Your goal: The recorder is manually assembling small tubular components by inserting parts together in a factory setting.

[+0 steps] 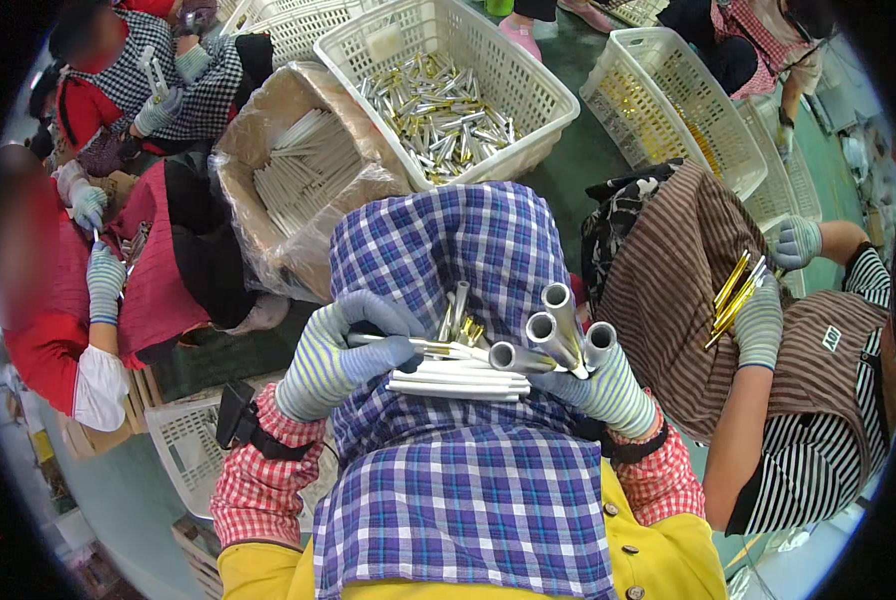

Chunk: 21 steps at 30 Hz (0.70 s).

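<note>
Over my lap, covered by a blue checked apron (458, 500), my gloved left hand (338, 350) pinches a slim rod (433, 347), pale along its right part. Its far end reaches toward a silver tube in the other hand. My gloved right hand (613, 395) is closed round several wide silver tubes (560, 325), their open ends facing up and left. A bundle of white sticks (458, 382) lies level below the rod, its right end by my right fingers; whether they grip it is hidden. Some small silver and gold tubes (461, 318) rest on the apron behind.
Ahead stands a white plastic crate (558, 115) of silver and gold tubes. Left of it, a plastic-lined box (233, 185) holds white sticks. Other crates (748, 165) stand at far right. Co-workers with gloved hands sit close on both sides; the right one (758, 325) holds gold tubes.
</note>
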Motion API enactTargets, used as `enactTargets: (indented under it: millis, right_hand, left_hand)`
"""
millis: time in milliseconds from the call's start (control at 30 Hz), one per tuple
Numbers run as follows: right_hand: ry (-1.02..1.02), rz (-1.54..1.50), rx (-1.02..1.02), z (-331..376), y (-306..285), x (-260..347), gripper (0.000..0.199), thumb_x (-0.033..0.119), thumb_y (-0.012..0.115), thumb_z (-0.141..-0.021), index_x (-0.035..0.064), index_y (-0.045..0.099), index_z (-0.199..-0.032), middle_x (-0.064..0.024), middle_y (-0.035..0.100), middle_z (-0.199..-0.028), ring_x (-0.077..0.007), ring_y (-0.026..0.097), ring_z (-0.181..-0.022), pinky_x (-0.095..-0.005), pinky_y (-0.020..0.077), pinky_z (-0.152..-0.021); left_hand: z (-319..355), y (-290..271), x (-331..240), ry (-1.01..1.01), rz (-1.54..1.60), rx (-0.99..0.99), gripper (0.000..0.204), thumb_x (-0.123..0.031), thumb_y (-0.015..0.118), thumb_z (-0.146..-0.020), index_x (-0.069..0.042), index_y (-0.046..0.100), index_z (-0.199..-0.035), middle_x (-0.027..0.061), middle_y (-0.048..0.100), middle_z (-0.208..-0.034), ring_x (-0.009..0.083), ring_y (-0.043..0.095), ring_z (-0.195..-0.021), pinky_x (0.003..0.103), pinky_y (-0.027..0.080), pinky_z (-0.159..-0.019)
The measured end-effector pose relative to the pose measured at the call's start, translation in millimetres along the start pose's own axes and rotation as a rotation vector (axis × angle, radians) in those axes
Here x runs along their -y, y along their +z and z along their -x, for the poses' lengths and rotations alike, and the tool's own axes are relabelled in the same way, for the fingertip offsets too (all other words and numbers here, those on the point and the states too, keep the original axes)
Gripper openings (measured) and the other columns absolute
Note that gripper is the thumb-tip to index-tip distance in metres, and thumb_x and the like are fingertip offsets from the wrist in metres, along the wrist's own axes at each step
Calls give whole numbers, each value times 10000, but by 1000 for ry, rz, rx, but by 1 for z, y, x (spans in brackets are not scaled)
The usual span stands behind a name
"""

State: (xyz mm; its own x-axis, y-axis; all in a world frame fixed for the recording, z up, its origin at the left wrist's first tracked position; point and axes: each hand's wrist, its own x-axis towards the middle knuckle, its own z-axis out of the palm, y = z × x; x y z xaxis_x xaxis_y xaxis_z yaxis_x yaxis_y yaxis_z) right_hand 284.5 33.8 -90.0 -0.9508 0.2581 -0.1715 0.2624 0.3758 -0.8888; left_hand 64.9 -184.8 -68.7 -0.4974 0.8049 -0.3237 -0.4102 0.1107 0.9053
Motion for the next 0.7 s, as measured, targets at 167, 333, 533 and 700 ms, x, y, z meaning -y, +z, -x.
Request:
enactTargets:
  millis: [167,333,533,700]
  right_hand:
    - [122,-129,78,-1,-6,8,213,138,800,-830,57,745,-1019,-58,755,-879,-106,707,-797,-262,555,-715]
    - [184,-263,168,4,-8,6,226,118,805,-816,71,756,-1032,-45,762,-897,-104,711,-809,-256,554,-728]
    - [309,-358,310,19,5,-10,308,169,820,-790,86,747,-1077,-109,750,-889,-189,729,-784,-281,549,-738]
    - [313,-426,238,20,8,-11,344,189,824,-797,80,734,-1110,-110,753,-914,-180,729,-831,-297,551,-764]
  left_hand:
    - [3,1,4,-33,-117,59,98,-66,738,-856,-20,682,-921,79,704,-921,107,662,-805,260,540,-768]
    - [17,4,15,-272,-175,118,262,-168,784,-861,-32,723,-1076,53,719,-1008,103,663,-872,244,537,-813]
    - [40,14,30,-424,12,155,225,-97,783,-849,-10,723,-1047,109,729,-1063,154,683,-991,302,539,-935]
    - [35,15,29,-436,25,138,243,-115,797,-841,-7,721,-1045,102,729,-1053,144,680,-980,290,553,-895]
